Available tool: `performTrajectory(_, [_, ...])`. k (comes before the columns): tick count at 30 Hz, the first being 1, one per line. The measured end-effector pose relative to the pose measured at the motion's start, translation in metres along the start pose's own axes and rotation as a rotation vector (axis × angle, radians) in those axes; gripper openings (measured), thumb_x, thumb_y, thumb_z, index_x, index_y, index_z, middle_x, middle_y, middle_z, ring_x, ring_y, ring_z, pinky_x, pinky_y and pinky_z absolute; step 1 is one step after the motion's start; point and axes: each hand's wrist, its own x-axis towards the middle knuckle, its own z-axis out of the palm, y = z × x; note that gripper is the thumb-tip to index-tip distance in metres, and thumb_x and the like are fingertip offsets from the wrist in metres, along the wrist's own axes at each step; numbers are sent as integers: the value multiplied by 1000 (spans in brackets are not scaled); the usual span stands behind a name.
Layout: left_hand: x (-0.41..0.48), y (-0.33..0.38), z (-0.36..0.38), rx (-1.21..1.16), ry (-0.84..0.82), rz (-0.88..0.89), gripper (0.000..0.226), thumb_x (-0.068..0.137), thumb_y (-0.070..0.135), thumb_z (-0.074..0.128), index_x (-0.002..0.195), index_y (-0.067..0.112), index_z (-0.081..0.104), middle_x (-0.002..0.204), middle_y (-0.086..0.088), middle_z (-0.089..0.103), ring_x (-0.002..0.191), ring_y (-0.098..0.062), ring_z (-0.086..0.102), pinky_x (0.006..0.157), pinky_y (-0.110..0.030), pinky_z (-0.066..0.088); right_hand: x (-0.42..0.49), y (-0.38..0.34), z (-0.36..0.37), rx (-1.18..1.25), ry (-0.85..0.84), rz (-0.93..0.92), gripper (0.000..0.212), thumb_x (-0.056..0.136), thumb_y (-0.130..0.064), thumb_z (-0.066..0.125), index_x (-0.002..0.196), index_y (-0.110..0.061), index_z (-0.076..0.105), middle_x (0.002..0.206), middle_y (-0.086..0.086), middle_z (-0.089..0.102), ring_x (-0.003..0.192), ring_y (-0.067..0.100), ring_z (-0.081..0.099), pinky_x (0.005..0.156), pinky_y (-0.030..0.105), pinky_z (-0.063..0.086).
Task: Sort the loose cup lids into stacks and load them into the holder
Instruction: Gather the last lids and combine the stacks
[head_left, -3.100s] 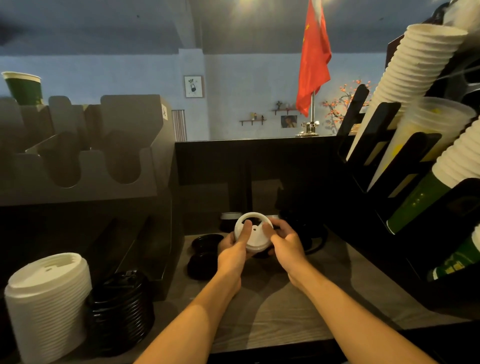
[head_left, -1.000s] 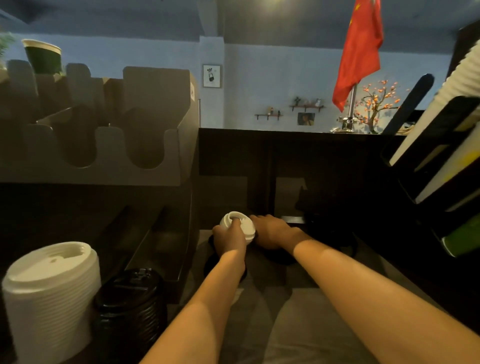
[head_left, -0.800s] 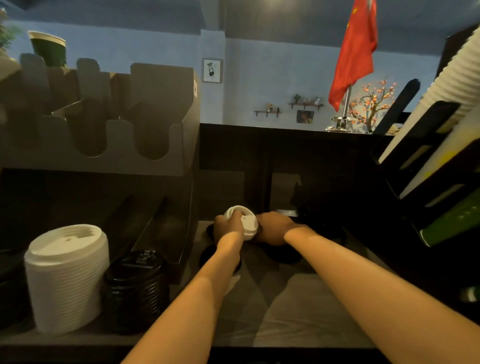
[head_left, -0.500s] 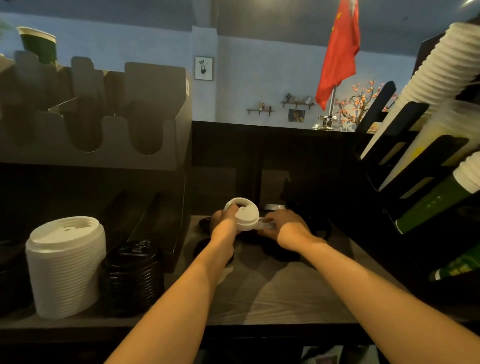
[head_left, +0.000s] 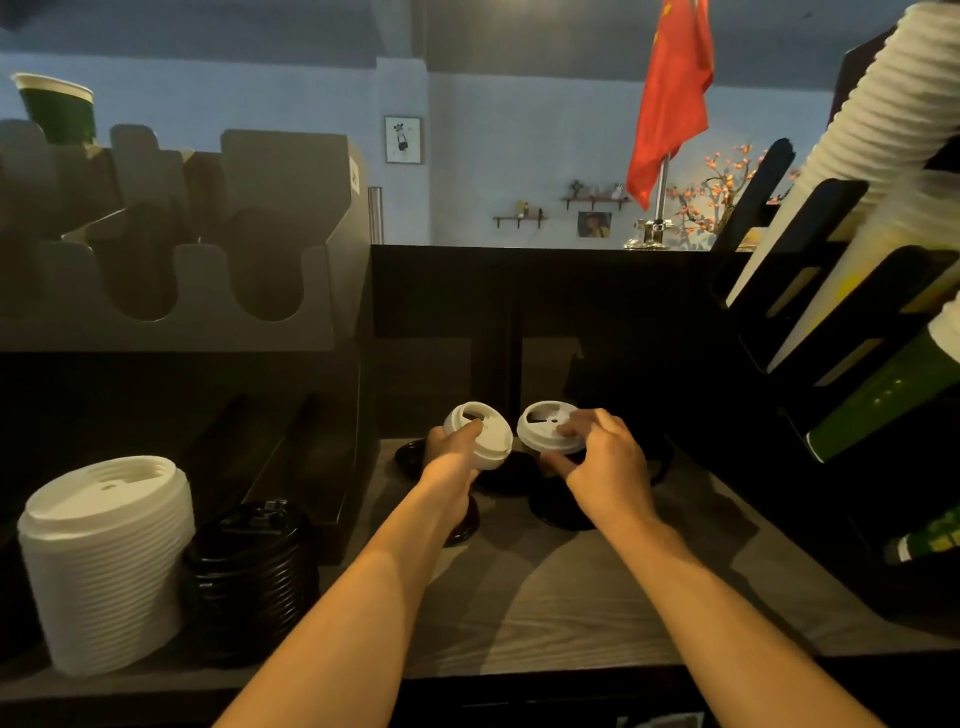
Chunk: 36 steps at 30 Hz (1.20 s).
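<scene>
- Left hand (head_left: 456, 451): fingers curled round the rim of the left lid (head_left: 483, 432), with the thumb laid over its top. The lid is white, tilted, and held clear of the counter (head_left: 550, 597).
- Right hand (head_left: 605, 460): pinches the right lid (head_left: 545, 427), also white, with fingertips (head_left: 566, 430) on its top and the thumb at its near rim. It is also held above the counter.
- The two lids sit side by side, just apart, over the far edge of the counter.
- Black lids (head_left: 508, 475): loose and lying flat on the counter under both hands, near the far edge.
- White stack (head_left: 106, 566): nested white lids standing at the near left corner.
- Black stack (head_left: 252, 564): nested black lids, just right of the white stack and shorter than it.
- Holder (head_left: 171, 322): grey, with U-shaped cut-outs in its front wall, raised above the left edge.
- Rack (head_left: 831, 291): black, at the right edge, carrying tilted stacks of cups (head_left: 883, 114).
</scene>
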Motion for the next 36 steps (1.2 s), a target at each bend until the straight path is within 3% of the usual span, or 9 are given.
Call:
performTrajectory(4, [-6, -1, 2, 3, -53, 36, 47, 100, 24, 62, 143, 10, 49, 126, -16, 65, 115, -30, 64, 102, -43, 52, -5, -5, 2, 145, 48, -41, 36, 78, -29, 84, 107, -14, 70, 114, 1, 61, 110, 19, 57, 90, 29, 48])
performTrajectory(7, [-14, -2, 4, -134, -204, 66, 44, 102, 24, 58, 142, 9, 51, 127, -17, 66, 114, -29, 66, 93, -40, 56, -9, -11, 5, 174, 38, -84, 35, 81, -33, 81, 108, -15, 71, 118, 0, 61, 108, 17, 58, 85, 24, 48])
performTrajectory(11, [-23, -5, 6, -218, -342, 60, 63, 87, 43, 70, 140, 15, 53, 126, -15, 68, 112, -28, 70, 85, -37, 59, -13, -15, 4, 27, 82, -178, 29, 81, -37, 79, 99, -16, 74, 112, 1, 64, 103, 18, 60, 73, 28, 49])
performTrajectory(13, [-25, -6, 10, -170, -393, 102, 56, 87, 39, 71, 135, 14, 58, 121, -12, 72, 109, -25, 72, 87, -37, 58, -14, -15, 6, -46, 104, -215, 24, 79, -31, 82, 93, -14, 73, 111, 4, 64, 101, 22, 63, 70, 30, 51])
performTrajectory(20, [-24, -14, 12, -47, -398, 178, 60, 79, 51, 73, 130, 21, 65, 123, -8, 72, 113, -24, 69, 90, -38, 57, -12, -19, -2, 112, 54, -277, 41, 91, -28, 68, 130, -20, 60, 136, -2, 55, 126, 17, 49, 103, 33, 46])
performTrajectory(23, [-27, -13, 9, -59, -410, 193, 54, 86, 48, 68, 131, 18, 64, 121, -9, 73, 109, -22, 71, 88, -36, 57, -12, -16, 3, 162, 32, -338, 40, 91, -18, 69, 130, -17, 62, 147, -3, 45, 132, 17, 46, 103, 34, 49])
performTrajectory(27, [-32, -9, 9, -132, -404, 154, 41, 97, 42, 59, 127, 15, 64, 114, -10, 75, 103, -23, 74, 84, -35, 58, -10, -15, 8, 272, 80, -270, 57, 86, -32, 76, 136, -26, 51, 155, -7, 23, 137, 4, 30, 102, 18, 42])
performTrajectory(31, [-33, -11, 12, -183, -369, 108, 56, 86, 46, 66, 132, 14, 61, 120, -13, 73, 110, -26, 71, 93, -40, 57, -9, -12, 5, 338, 24, -93, 85, 83, -49, 74, 152, -29, 28, 158, -8, 26, 139, 3, 27, 108, 21, 37])
performTrajectory(36, [-34, -7, 8, -180, -434, 119, 55, 81, 33, 74, 130, 12, 61, 121, -15, 72, 109, -27, 71, 86, -34, 57, -9, -12, 5, 443, -40, -30, 86, 86, -43, 73, 156, -28, 26, 158, -13, 30, 141, 3, 28, 109, 19, 30])
